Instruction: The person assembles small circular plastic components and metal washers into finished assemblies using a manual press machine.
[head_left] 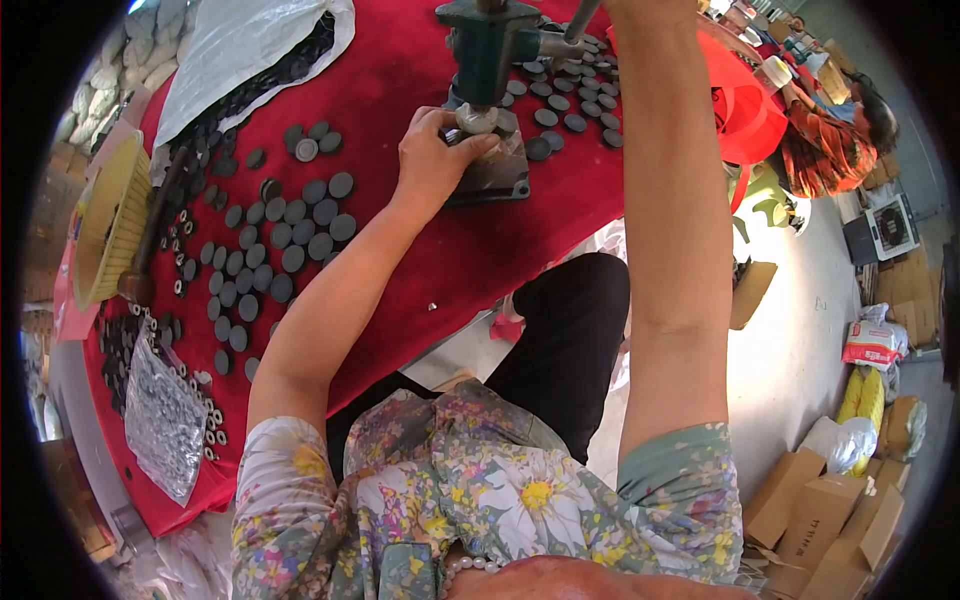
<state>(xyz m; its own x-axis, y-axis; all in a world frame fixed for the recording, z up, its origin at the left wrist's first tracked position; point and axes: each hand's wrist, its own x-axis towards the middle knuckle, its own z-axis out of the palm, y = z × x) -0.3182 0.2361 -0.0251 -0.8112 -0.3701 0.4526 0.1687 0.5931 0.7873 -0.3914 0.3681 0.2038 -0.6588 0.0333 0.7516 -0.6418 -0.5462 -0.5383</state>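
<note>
My left hand is at a dark green hand press, its thumb and fingers curled round the spot under the round metal ram head. Something small and dark shows between the fingertips, mostly covered by the hand. My right forearm stretches up past the press's right side. Only the edge of my right hand shows at the top of the picture, close to the press lever; its fingers are out of view. Several dark grey round discs lie loose left of the press, and more discs lie to its right.
The press's metal base plate stands on a red tablecloth. At left are a white sack with black pieces, a yellow basket-like shade, a clear bag of small parts and small rings. Another person sits far right; cardboard boxes stand on the floor.
</note>
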